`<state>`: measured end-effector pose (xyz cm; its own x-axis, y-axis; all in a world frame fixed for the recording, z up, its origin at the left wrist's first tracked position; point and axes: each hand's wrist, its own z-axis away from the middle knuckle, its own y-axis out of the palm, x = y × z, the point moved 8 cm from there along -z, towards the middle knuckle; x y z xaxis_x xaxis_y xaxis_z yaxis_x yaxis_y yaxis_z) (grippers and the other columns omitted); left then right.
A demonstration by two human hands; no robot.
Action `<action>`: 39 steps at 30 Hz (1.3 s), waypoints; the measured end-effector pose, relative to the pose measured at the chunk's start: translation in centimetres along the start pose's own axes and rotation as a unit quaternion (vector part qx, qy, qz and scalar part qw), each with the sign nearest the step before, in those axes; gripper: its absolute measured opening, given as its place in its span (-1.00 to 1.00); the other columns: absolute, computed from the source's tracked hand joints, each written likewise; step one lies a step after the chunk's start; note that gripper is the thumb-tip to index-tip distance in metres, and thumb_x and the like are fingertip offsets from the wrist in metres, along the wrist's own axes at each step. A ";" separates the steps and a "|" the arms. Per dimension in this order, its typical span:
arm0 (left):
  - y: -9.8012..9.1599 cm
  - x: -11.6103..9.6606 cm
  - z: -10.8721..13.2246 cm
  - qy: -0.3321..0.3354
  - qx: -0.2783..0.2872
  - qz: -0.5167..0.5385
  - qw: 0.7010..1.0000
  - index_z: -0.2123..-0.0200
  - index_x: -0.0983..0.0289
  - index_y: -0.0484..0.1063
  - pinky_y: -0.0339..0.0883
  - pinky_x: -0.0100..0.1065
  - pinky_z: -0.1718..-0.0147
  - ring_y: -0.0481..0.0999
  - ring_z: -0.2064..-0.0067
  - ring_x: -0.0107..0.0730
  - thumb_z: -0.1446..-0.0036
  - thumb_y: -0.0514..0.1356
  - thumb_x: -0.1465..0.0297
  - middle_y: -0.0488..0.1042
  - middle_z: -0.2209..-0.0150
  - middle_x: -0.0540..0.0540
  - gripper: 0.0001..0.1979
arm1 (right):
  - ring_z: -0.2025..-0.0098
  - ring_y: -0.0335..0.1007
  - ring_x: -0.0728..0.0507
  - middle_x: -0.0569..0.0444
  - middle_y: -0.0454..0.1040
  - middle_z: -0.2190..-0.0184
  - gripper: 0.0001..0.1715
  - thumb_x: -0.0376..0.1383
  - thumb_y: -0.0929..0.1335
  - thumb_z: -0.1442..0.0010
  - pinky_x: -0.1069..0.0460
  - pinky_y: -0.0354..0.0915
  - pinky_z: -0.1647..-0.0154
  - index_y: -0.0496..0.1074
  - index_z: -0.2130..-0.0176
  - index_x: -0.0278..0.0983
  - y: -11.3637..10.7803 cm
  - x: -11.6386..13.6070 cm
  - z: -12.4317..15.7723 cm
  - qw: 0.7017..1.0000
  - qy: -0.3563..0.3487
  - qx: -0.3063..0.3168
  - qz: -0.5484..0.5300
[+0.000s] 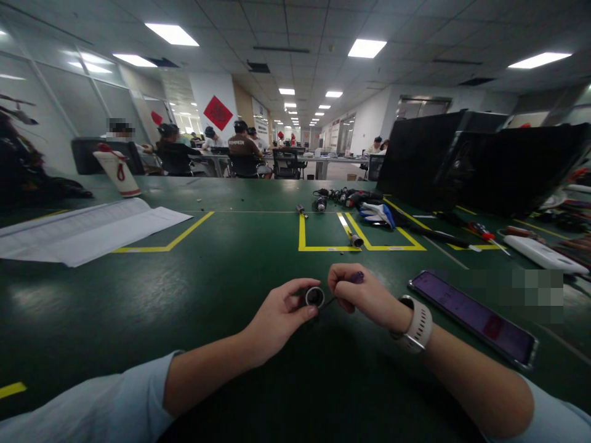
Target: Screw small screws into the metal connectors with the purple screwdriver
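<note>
My left hand [277, 317] grips a short cylindrical metal connector [314, 298] between thumb and fingers. Its round open end, with a pale rim and dark inside, faces me. Just to the right, my right hand [360, 294] is closed around a small screwdriver [357, 277] whose dark purple handle end pokes out above the fist. The thin dark shaft runs left from the fingers to the connector's side; whether the tip sits in a screw cannot be made out. Both hands are above the green table [221, 283].
A phone [475, 320] lies right of my right forearm. Beyond my hands are a loose connector [356, 240], a smaller metal part [301, 211], a glove [377, 214] and a red screwdriver [482, 231]. Papers [92, 231] lie left, near a white cup [119, 172]. Black monitors [429, 154] stand right.
</note>
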<state>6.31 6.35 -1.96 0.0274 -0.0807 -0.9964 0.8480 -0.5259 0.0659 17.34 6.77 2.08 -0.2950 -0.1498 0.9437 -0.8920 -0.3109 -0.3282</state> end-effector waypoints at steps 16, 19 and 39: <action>0.3 -0.3 0.5 -0.006 -0.012 0.020 1.000 0.06 0.26 0.32 0.27 -0.20 0.02 0.45 0.08 -0.26 0.05 0.23 0.52 0.48 0.14 0.08 -0.59 | 0.73 0.06 0.08 0.27 0.15 0.78 -0.92 -0.42 0.21 0.12 0.17 -0.01 0.73 0.23 0.58 -0.29 0.9 -0.8 -0.2 0.998 0.023 0.033 -0.039; 0.7 -0.3 0.5 -0.011 -0.006 0.016 1.000 0.08 0.25 0.34 0.24 -0.18 0.01 0.46 0.10 -0.26 0.06 0.23 0.53 0.49 0.16 0.09 -0.59 | 0.73 0.06 0.08 0.26 0.16 0.78 -0.92 -0.42 0.21 0.11 0.17 -0.01 0.73 0.23 0.59 -0.29 1.0 -1.0 -0.4 0.998 0.029 0.040 -0.037; -0.8 -1.4 0.7 0.000 -0.038 -0.004 0.999 0.04 0.24 0.31 0.32 -0.31 0.08 0.49 0.15 -0.37 0.00 0.18 0.55 0.51 0.18 0.04 -0.60 | 0.72 0.02 0.08 0.27 0.12 0.76 -0.95 -0.39 0.21 0.14 0.16 -0.05 0.73 0.23 0.59 -0.29 -0.2 -0.2 -0.1 0.998 0.030 0.014 -0.050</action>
<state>5.28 6.28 -0.61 0.0197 -0.0775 -0.9968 0.8859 -0.4607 0.0533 17.52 6.96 1.96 -0.2252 -0.0596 0.9725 -0.9086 -0.3474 -0.2317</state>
